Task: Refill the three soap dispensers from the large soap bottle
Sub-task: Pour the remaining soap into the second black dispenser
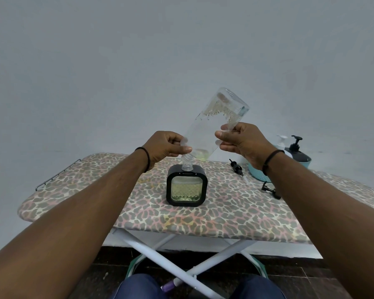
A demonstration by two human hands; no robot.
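Blue-trousered knees (143, 285) sit lowest in the frame, with the white crossed legs (160, 258) of an ironing board just beyond them. Above these runs the leopard-print board top (84, 203), which has a wire rest (56, 175) at its far left end. Moving rightward, the left hand (165, 147), a dark bead bracelet on its wrist, curls its fingers and thumb round the neck end of the large soap bottle (216, 124). That clear bottle is tipped steeply, base up and to the right, its threaded mouth set into the opening on top of a square black soap dispenser (186, 185) standing upright on the middle of the board. Through the dispenser's clear front a yellowish liquid shows, filling most of the window. A little yellow soap sits in the bottle's lower shoulder. Further right, the right hand (241, 142) grips the bottle's upper body, thumb on the near side. On the board beyond lie two loose black pump heads (236, 167) (270, 189), and at the far right a teal tub (259, 172) holds a white dispenser (281, 142) and a black dispenser (296, 151)
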